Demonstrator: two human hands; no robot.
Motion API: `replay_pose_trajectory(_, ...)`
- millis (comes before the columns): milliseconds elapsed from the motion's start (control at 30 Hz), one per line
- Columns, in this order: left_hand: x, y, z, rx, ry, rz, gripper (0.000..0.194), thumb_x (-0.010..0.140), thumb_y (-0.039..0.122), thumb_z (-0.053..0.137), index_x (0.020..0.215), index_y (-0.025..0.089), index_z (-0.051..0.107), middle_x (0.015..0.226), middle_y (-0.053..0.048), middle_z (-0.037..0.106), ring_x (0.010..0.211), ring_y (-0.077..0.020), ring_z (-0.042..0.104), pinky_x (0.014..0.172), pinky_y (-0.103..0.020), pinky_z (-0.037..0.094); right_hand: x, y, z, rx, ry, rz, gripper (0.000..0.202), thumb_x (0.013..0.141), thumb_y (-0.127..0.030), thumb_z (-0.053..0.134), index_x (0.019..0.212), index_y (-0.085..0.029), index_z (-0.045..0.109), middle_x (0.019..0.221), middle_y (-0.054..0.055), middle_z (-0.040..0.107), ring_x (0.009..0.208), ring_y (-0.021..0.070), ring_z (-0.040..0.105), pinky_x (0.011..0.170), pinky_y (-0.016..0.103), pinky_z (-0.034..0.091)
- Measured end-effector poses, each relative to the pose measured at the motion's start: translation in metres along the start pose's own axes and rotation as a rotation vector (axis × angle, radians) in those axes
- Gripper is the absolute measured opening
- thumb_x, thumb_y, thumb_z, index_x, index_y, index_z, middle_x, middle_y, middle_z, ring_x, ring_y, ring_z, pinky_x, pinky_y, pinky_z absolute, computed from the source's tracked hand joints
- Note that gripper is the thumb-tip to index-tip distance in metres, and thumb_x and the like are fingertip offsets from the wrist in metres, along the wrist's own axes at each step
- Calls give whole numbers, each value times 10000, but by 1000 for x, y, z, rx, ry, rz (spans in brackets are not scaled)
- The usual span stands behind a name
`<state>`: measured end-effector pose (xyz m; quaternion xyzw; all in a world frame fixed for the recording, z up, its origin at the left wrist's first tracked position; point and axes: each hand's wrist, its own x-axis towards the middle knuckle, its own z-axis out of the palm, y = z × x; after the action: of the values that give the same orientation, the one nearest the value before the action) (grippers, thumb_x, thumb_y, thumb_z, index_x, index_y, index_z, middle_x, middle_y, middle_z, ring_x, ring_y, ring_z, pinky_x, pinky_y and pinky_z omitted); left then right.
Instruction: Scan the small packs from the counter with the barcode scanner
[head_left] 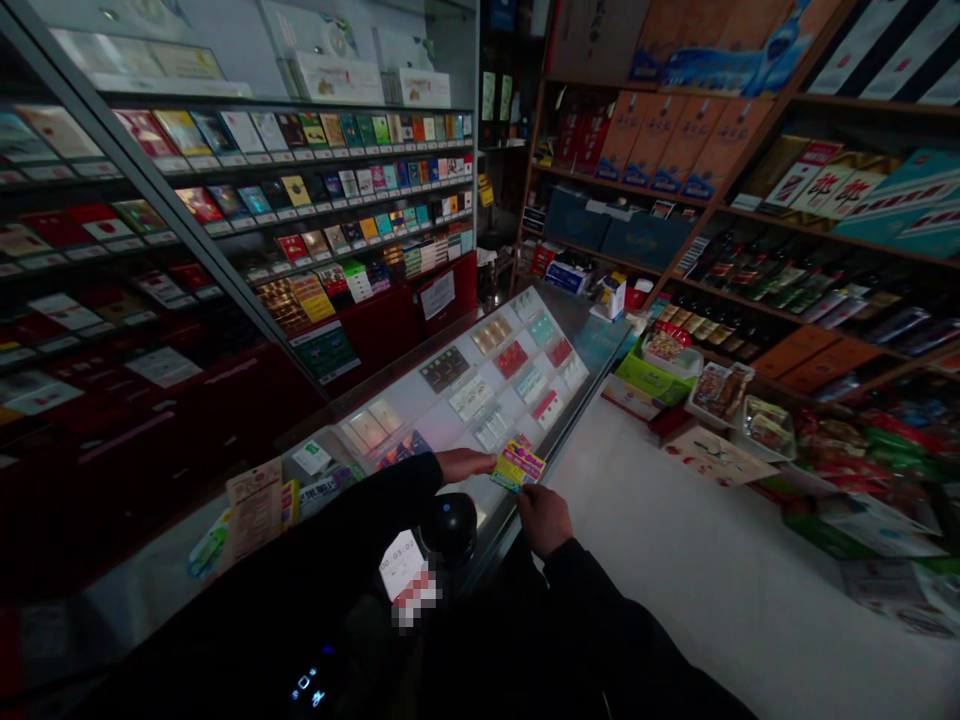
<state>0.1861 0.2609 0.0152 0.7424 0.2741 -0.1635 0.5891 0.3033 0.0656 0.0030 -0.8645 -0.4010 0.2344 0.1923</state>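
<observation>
Over the glass counter (480, 400), the left hand (463, 463) and right hand (544, 518) pinch a bright card packet (517, 466) by opposite edges, fingers closed on it; seemingly light, thin, easily bent.

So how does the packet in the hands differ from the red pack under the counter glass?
The yellow packet is held above the glass counter by the left hand and right hand; the red pack lies flat beneath the glass. The packet is yellow with pink and green print, the pack plain red. Both are small and flat.
</observation>
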Motion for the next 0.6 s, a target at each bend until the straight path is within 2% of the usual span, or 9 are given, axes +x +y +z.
replay_pose_trajectory(133,11,-3,-1,63,-69,-68,746,844,735,418,1303,197,655,1372,-86,644,1219,-279,572,943,-361,463,-4,1,9,-33,-22,37,285,956,-271,493,961,-172,760,994,114,773,956,213,717,798,253,465)
replay_pose_trajectory(367,17,-5,7,31,-57,-92,712,794,740,449,1227,217,662,1325,-98,643,1240,-289,534,806,-318,479,-4,6,23,62,-22,77,294,919,-251,548,1121,-163,743,1101,118,760,1005,205,712,848,249,485)
replay_pose_trajectory(500,18,-5,3,17,-63,-99,684,751,747,513,1165,229,681,1194,-87,683,1168,-296,556,802,-335,478,-3,8,24,56,-29,83,297,910,-253,557,1129,-173,742,1100,110,761,1010,208,712,868,257,489)
replay_pose_trajectory(600,17,-6,-4,-21,-76,-102,687,722,726,568,1175,219,670,1225,-86,668,1131,-279,571,826,-337,475,-2,9,25,31,-24,99,293,920,-267,544,1115,-170,740,1094,113,761,1024,219,708,872,269,489)
